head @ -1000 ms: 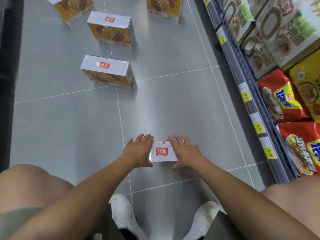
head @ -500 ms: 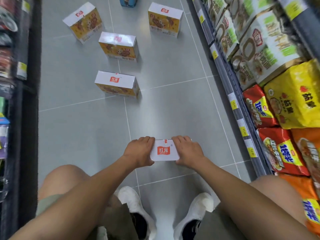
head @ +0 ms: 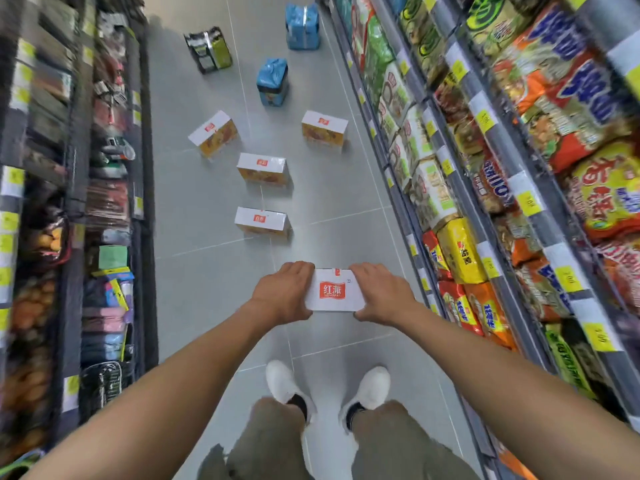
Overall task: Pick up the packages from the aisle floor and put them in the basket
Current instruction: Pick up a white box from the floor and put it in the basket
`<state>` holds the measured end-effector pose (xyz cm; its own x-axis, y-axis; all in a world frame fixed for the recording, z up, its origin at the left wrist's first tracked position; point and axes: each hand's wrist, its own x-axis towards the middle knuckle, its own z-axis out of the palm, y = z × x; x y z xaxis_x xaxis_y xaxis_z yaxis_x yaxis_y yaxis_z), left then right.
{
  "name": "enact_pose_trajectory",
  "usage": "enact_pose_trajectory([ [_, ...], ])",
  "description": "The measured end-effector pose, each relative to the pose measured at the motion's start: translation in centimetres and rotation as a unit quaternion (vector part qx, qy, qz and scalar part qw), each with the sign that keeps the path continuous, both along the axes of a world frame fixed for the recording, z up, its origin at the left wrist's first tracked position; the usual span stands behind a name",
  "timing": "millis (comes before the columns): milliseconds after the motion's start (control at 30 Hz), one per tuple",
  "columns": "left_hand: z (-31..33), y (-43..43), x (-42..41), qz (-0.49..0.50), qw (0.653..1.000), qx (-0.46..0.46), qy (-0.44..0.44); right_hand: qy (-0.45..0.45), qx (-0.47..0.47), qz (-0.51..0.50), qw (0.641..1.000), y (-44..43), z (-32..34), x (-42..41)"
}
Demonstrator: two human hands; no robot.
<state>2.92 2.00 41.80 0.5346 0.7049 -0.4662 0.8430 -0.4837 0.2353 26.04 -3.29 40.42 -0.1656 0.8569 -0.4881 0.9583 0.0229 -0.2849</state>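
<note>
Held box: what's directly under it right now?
Grey floor tile shows around the box, gripped between left hand and right hand. The spot straight beneath is covered by the box itself.

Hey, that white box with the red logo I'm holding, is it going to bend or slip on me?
Probably stiff: the white box keeps flat faces and straight edges between the left hand and right hand. Its surface looks smooth, so it may slip under a loose side squeeze. Weight cannot be judged.
</note>
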Motion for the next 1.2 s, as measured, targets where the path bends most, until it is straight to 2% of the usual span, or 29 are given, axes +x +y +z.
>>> enact_pose_trajectory([
  [133, 7.2, 0.3, 2.4, -0.004, 1.0, 0.025, -0.005, 0.006, 0.022, 0.003, 1.0, 0.4, 6.9, 2.7],
  [300, 12.3, 0.9, 6.4, -0.035, 0.997, 0.064, -0.007, -0.003, 0.053, -0.004, 0.999, 0.0, 11.8, 6.6],
  [500, 14.7, 1.9, 10.7, -0.084, 0.993, 0.08, -0.023, -0.015, 0.068, -0.039, 0.997, -1.1, 14.3, 10.6],
  [667, 15.3, 3.1, 13.8, -0.165, 0.981, 0.096, -0.017, -0.041, 0.085, -0.073, 0.993, -2.7, 14.7, 12.2],
  [767, 15.4, 3.7, 15.3, -0.219, 0.971, 0.091, -0.021, -0.027, 0.076, -0.131, 0.988, -4.2, 14.9, 12.3],
  [967, 15.7, 5.2, 18.5, -0.358, 0.929, 0.096, -0.011, -0.042, 0.048, -0.26, 0.963, -7.8, 15.3, 11.1],
  [1200, 16.0, 2.2, 21.8, -0.496, 0.861, 0.114, 0.011, -0.076, 0.044, -0.403, 0.911, -14.3, 15.6, 8.0],
])
